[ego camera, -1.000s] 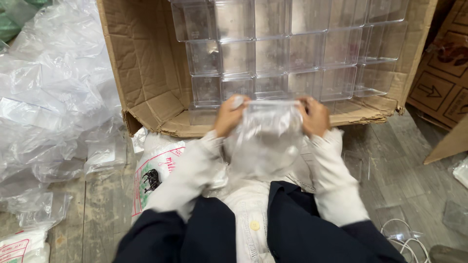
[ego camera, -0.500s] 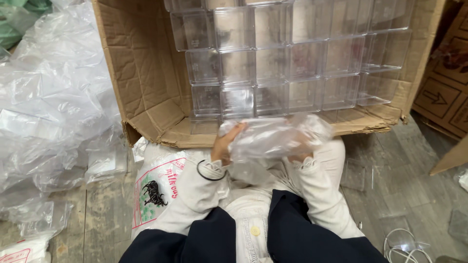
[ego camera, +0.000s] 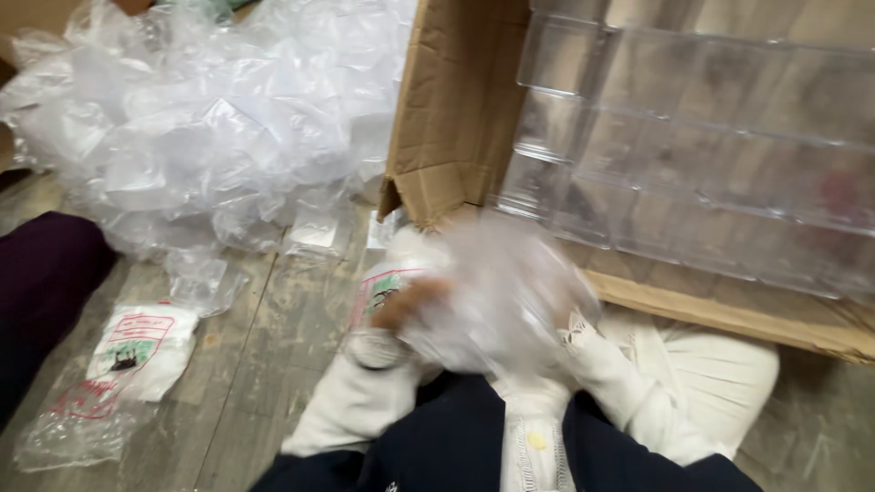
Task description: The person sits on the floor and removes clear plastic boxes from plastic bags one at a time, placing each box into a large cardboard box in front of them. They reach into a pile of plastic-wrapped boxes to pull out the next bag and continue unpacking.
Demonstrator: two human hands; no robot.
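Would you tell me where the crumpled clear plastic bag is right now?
The crumpled clear plastic bag is low in the head view's centre, between the left hand and right sleeve, just before the open cardboard box.

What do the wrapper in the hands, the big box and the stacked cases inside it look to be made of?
Wrapper: thin clear plastic film, crinkled and glossy, though blurred. Big box: brown corrugated cardboard, matte, with a creased flap. Stacked cases: rigid clear plastic, probably acrylic or polystyrene; straight edges, see-through walls. The left hand holds the wrapper.

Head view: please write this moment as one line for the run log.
hands: both on clear bag | grip: blurred | behind: cardboard box with clear cases | left: wrap pile
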